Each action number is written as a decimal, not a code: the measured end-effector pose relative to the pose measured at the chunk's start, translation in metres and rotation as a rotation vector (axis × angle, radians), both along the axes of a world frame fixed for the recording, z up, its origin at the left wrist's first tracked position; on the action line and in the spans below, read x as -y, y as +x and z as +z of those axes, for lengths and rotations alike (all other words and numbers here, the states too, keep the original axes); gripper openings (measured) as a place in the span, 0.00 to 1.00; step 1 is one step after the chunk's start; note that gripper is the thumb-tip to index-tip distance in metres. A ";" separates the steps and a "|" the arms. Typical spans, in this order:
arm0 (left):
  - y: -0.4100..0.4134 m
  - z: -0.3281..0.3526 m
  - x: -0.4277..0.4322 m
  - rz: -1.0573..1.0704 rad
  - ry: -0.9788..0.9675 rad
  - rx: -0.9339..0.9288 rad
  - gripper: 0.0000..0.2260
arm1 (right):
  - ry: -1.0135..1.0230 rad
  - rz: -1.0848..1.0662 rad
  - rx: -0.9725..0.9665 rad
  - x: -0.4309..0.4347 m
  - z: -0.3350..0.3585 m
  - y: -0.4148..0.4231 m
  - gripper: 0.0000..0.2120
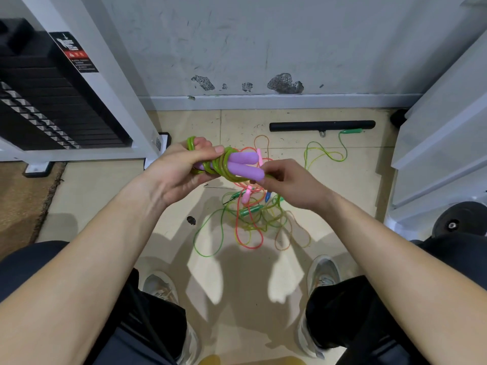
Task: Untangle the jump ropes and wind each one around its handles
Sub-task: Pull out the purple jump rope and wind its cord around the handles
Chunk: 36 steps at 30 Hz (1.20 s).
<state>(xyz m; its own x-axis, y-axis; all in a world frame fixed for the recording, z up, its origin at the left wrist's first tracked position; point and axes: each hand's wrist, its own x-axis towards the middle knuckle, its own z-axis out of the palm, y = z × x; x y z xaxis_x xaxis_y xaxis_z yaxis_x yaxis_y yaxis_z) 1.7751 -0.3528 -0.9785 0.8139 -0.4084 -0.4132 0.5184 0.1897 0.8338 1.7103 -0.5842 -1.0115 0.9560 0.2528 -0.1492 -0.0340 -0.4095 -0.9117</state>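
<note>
Head cam: L hand [176, 173] grips 2 purple handles [242, 158], R hand [288, 185] pinches 1 green rope [222, 164].

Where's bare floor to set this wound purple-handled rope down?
Free: tile between the brown mat and the rope tangle; tile between the shoes. Crowded: the tangle itself, and the green rope looping below the black bar.

Print on the warning sticker [75, 52] is too small to read.
</note>
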 end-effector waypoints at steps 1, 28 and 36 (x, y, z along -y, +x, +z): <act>0.001 0.001 -0.001 -0.044 0.015 0.018 0.19 | -0.056 -0.003 0.021 0.003 0.003 0.001 0.08; -0.020 -0.033 0.033 0.377 0.598 0.472 0.37 | -0.247 -0.303 0.349 -0.076 -0.017 -0.044 0.12; -0.025 -0.036 0.035 0.427 0.450 0.267 0.37 | -0.592 -0.301 0.671 -0.071 -0.024 -0.043 0.21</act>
<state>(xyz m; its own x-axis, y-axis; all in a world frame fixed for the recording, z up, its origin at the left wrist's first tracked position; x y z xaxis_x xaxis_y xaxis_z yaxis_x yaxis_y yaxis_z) 1.7506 -0.3876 -1.0150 0.9634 0.1369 -0.2304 0.2407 -0.0637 0.9685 1.6677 -0.5129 -1.0354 0.9013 0.0406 0.4313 0.2431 -0.8715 -0.4258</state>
